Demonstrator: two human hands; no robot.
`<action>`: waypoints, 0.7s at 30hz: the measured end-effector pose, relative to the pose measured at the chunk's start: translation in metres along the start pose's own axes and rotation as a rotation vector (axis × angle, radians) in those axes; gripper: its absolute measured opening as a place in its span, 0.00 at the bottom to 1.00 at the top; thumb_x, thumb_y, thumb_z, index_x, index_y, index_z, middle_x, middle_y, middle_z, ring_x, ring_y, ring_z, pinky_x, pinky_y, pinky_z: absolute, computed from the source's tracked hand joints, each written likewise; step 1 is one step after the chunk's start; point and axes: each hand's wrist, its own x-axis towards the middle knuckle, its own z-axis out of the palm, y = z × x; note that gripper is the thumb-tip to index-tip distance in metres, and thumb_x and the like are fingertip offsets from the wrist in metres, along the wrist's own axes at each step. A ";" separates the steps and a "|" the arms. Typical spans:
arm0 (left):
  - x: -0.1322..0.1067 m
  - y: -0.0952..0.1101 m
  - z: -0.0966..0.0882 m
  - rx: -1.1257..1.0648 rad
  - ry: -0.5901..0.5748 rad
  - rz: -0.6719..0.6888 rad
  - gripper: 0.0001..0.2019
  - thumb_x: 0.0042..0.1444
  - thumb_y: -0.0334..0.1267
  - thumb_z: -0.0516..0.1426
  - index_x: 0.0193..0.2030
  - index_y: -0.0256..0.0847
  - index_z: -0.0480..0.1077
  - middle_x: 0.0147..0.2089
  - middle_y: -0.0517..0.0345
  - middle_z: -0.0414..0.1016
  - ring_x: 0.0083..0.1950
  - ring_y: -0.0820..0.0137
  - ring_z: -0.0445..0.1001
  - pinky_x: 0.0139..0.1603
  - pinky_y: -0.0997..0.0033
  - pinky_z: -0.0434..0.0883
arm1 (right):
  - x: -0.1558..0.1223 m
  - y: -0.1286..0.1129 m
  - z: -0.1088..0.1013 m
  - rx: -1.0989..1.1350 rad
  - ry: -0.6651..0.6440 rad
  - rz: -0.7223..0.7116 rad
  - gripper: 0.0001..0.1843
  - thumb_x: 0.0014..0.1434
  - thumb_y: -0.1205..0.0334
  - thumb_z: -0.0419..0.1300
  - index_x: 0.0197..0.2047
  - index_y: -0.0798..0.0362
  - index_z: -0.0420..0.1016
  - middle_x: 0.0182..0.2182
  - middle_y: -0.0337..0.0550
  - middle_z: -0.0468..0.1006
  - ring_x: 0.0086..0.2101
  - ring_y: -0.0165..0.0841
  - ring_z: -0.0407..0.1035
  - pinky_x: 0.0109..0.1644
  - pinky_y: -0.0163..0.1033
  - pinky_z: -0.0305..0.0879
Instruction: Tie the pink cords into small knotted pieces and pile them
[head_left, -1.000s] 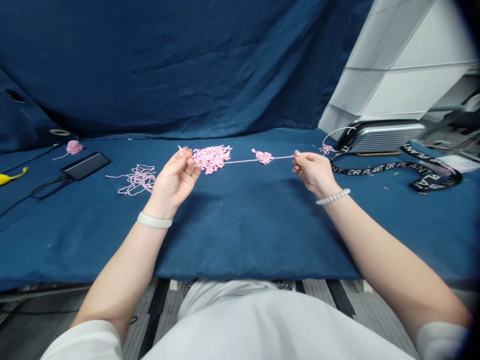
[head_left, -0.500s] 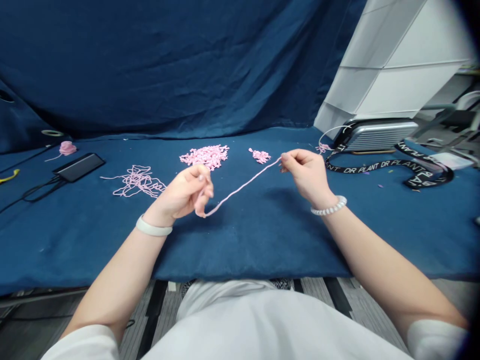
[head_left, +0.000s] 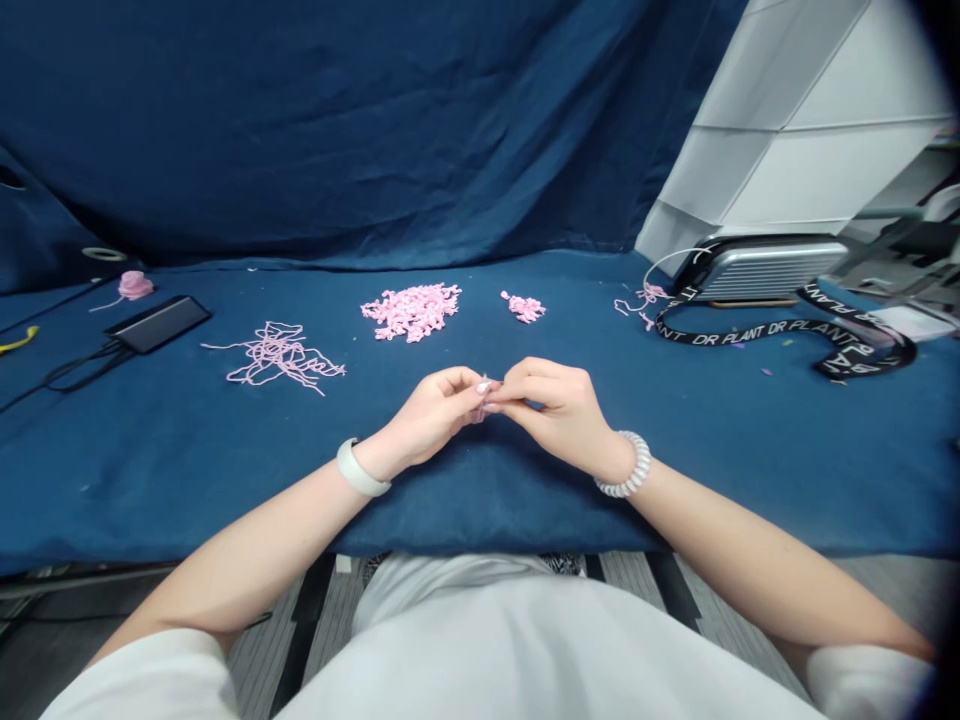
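My left hand [head_left: 427, 420] and my right hand [head_left: 551, 410] meet above the blue cloth, fingertips together around a short bit of pink yarn [head_left: 480, 410]. The fingers hide most of that yarn. Farther ahead lie a heap of knotted pink yarn pieces [head_left: 411, 311] and a smaller cluster of the same pieces [head_left: 523, 308]. A loose tangle of pink yarn [head_left: 274, 358] rests to the left of the heap. Neither hand touches these.
A small pink yarn ball [head_left: 135, 286] and a black phone-like device [head_left: 159, 323] with a cable lie at left. At right are a silver ribbed case [head_left: 765, 270], a black lettered strap [head_left: 772, 330] and a wisp of pink yarn [head_left: 641, 295].
Both hands have moved inward and toward me, coming together. The long stretched yarn strand between them is gone from view, and only a short bit shows between the fingertips.
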 end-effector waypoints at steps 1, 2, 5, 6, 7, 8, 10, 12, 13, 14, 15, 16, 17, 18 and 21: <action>0.000 -0.001 0.000 0.002 0.000 -0.006 0.11 0.49 0.39 0.63 0.29 0.33 0.69 0.31 0.55 0.74 0.30 0.76 0.70 0.34 0.75 0.66 | -0.001 0.000 0.001 -0.002 0.006 0.005 0.06 0.56 0.69 0.60 0.31 0.52 0.78 0.27 0.42 0.77 0.29 0.29 0.71 0.34 0.35 0.68; 0.000 -0.001 -0.001 -0.001 0.002 -0.012 0.11 0.49 0.39 0.63 0.29 0.34 0.68 0.30 0.56 0.73 0.30 0.76 0.70 0.34 0.74 0.66 | -0.001 0.001 0.001 0.000 0.008 0.013 0.06 0.56 0.70 0.59 0.31 0.52 0.78 0.28 0.43 0.78 0.29 0.29 0.71 0.35 0.35 0.68; 0.000 0.000 -0.003 0.005 -0.001 -0.048 0.12 0.49 0.40 0.63 0.30 0.35 0.66 0.24 0.60 0.70 0.26 0.77 0.69 0.33 0.73 0.67 | -0.002 0.000 0.002 0.024 0.014 0.035 0.07 0.57 0.70 0.59 0.34 0.53 0.78 0.30 0.43 0.79 0.32 0.30 0.73 0.37 0.36 0.69; 0.000 0.001 -0.004 0.020 -0.004 -0.059 0.12 0.49 0.40 0.63 0.30 0.35 0.66 0.22 0.62 0.68 0.24 0.77 0.67 0.32 0.74 0.67 | -0.002 -0.001 0.002 0.031 0.018 0.043 0.07 0.57 0.70 0.59 0.35 0.53 0.78 0.31 0.43 0.80 0.32 0.30 0.73 0.38 0.36 0.69; -0.001 0.002 -0.004 0.034 -0.004 -0.068 0.12 0.49 0.41 0.63 0.30 0.36 0.65 0.20 0.64 0.67 0.23 0.79 0.65 0.29 0.75 0.66 | -0.003 -0.001 0.002 0.035 0.023 0.053 0.06 0.57 0.69 0.59 0.35 0.53 0.78 0.31 0.43 0.80 0.32 0.30 0.73 0.38 0.36 0.69; -0.001 0.003 -0.004 0.044 -0.005 -0.075 0.12 0.49 0.41 0.63 0.29 0.36 0.65 0.20 0.65 0.65 0.21 0.80 0.63 0.26 0.77 0.64 | -0.003 -0.002 0.001 0.038 0.028 0.064 0.06 0.56 0.69 0.59 0.35 0.53 0.78 0.31 0.43 0.80 0.32 0.30 0.73 0.38 0.36 0.69; -0.001 0.004 -0.003 0.059 -0.007 -0.081 0.13 0.49 0.41 0.63 0.28 0.36 0.64 0.21 0.65 0.65 0.18 0.83 0.58 0.21 0.80 0.58 | -0.003 -0.002 0.001 0.037 0.036 0.088 0.06 0.56 0.69 0.60 0.36 0.53 0.77 0.31 0.43 0.80 0.32 0.30 0.72 0.37 0.35 0.68; -0.002 0.005 -0.003 0.092 -0.005 -0.082 0.13 0.49 0.41 0.63 0.28 0.35 0.64 0.22 0.65 0.65 0.17 0.84 0.55 0.19 0.80 0.54 | -0.004 -0.002 0.001 0.035 0.045 0.107 0.06 0.56 0.69 0.60 0.38 0.53 0.77 0.31 0.43 0.79 0.31 0.30 0.72 0.36 0.35 0.68; -0.002 0.005 -0.003 0.117 -0.002 -0.080 0.12 0.49 0.41 0.62 0.28 0.35 0.65 0.22 0.65 0.66 0.17 0.84 0.54 0.19 0.80 0.53 | -0.004 -0.002 0.001 0.037 0.048 0.112 0.07 0.56 0.69 0.59 0.39 0.53 0.77 0.31 0.42 0.79 0.32 0.30 0.72 0.36 0.35 0.68; -0.003 0.005 -0.003 0.140 0.001 -0.078 0.12 0.50 0.41 0.62 0.28 0.35 0.65 0.22 0.64 0.66 0.17 0.84 0.54 0.18 0.80 0.53 | -0.004 -0.002 0.001 0.041 0.051 0.113 0.08 0.56 0.69 0.59 0.40 0.53 0.76 0.31 0.42 0.79 0.32 0.29 0.72 0.36 0.35 0.68; -0.003 0.005 -0.003 0.156 0.002 -0.078 0.12 0.50 0.41 0.62 0.28 0.35 0.66 0.22 0.64 0.67 0.17 0.84 0.54 0.18 0.80 0.53 | -0.005 -0.002 0.002 0.046 0.053 0.110 0.09 0.56 0.69 0.59 0.41 0.53 0.76 0.31 0.42 0.79 0.32 0.29 0.71 0.37 0.35 0.68; -0.003 0.006 -0.003 0.166 0.001 -0.081 0.12 0.50 0.41 0.62 0.27 0.35 0.66 0.22 0.64 0.67 0.17 0.84 0.54 0.18 0.80 0.53 | -0.005 -0.001 0.002 0.052 0.054 0.105 0.10 0.57 0.70 0.59 0.42 0.53 0.76 0.31 0.41 0.79 0.32 0.30 0.71 0.37 0.36 0.68; -0.003 0.006 -0.003 0.170 0.000 -0.085 0.12 0.50 0.41 0.61 0.27 0.35 0.67 0.21 0.64 0.66 0.17 0.84 0.54 0.18 0.80 0.53 | -0.005 -0.001 0.003 0.057 0.054 0.099 0.11 0.57 0.70 0.59 0.43 0.52 0.75 0.31 0.41 0.79 0.32 0.30 0.71 0.38 0.36 0.68; -0.003 0.006 -0.003 0.172 -0.003 -0.089 0.11 0.50 0.41 0.62 0.27 0.34 0.67 0.21 0.64 0.66 0.17 0.84 0.54 0.18 0.80 0.53 | -0.005 -0.001 0.003 0.060 0.055 0.092 0.12 0.57 0.70 0.59 0.44 0.52 0.75 0.31 0.41 0.79 0.32 0.30 0.71 0.38 0.36 0.68; -0.004 0.007 -0.003 0.176 -0.015 -0.097 0.11 0.49 0.41 0.62 0.27 0.34 0.69 0.19 0.65 0.65 0.17 0.83 0.54 0.19 0.79 0.53 | -0.006 0.000 0.003 0.069 0.060 0.078 0.12 0.56 0.69 0.59 0.44 0.51 0.75 0.32 0.41 0.79 0.33 0.31 0.72 0.38 0.38 0.69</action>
